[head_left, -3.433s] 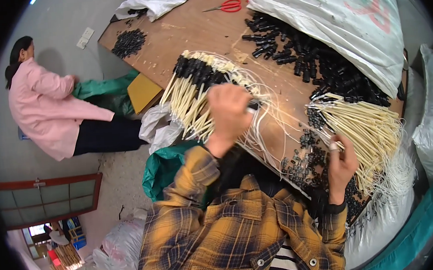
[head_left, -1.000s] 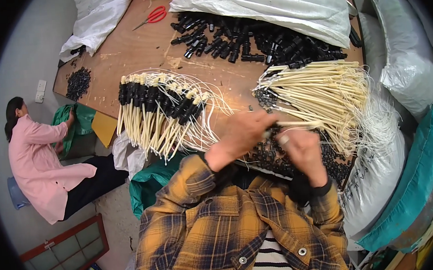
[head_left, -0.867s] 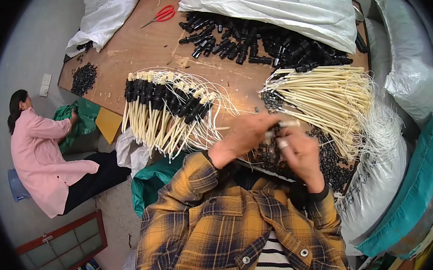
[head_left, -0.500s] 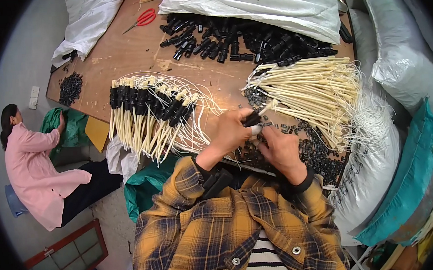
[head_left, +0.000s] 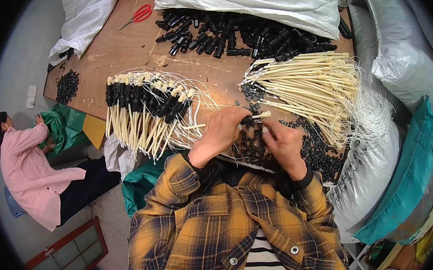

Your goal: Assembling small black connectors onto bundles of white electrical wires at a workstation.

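Note:
My left hand (head_left: 222,130) is closed around a black plastic connector (head_left: 247,119) threaded on a cream-coloured cord, whose knobbly end (head_left: 264,115) sticks out to the right. Behind that hand, the cord's other end pokes out to the left. My right hand (head_left: 284,143) is bent, thumb and fingers together just below the knobbly end; what they pinch is hidden. To the left lies a bundle of finished-looking cords with black connectors (head_left: 137,96) on them. On the right is a pile of bare cream cords (head_left: 303,86) with thin white strings. Small black pieces (head_left: 318,150) lie scattered under and beside my hands.
Many black connectors (head_left: 219,37) spill from a white woven sack (head_left: 252,2) at the far side. Red-handled scissors (head_left: 141,13) lie far left, above a small black heap (head_left: 67,86). Full sacks (head_left: 397,57) line the right. A person in pink (head_left: 35,167) sits left with green sacking.
My left hand has shifted slightly left, and the connector with its cord now lies level between my hands. My right hand has moved slightly right. The person in pink has raised a hand.

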A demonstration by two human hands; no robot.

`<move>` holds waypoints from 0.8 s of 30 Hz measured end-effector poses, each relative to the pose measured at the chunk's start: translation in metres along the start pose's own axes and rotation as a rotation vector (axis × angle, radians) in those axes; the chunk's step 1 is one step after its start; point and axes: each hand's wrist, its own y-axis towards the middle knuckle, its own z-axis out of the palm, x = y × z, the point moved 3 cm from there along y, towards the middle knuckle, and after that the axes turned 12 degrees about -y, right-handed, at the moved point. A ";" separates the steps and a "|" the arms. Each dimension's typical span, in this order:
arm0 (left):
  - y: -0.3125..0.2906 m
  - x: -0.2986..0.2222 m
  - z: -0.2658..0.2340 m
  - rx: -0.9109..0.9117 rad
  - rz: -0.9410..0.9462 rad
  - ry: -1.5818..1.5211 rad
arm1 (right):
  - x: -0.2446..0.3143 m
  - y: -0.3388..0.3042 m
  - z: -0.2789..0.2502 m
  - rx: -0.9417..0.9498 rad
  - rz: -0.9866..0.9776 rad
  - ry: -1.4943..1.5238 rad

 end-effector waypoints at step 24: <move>0.001 0.001 -0.008 -0.351 0.321 -0.121 | 0.003 -0.016 0.010 0.148 -0.012 0.176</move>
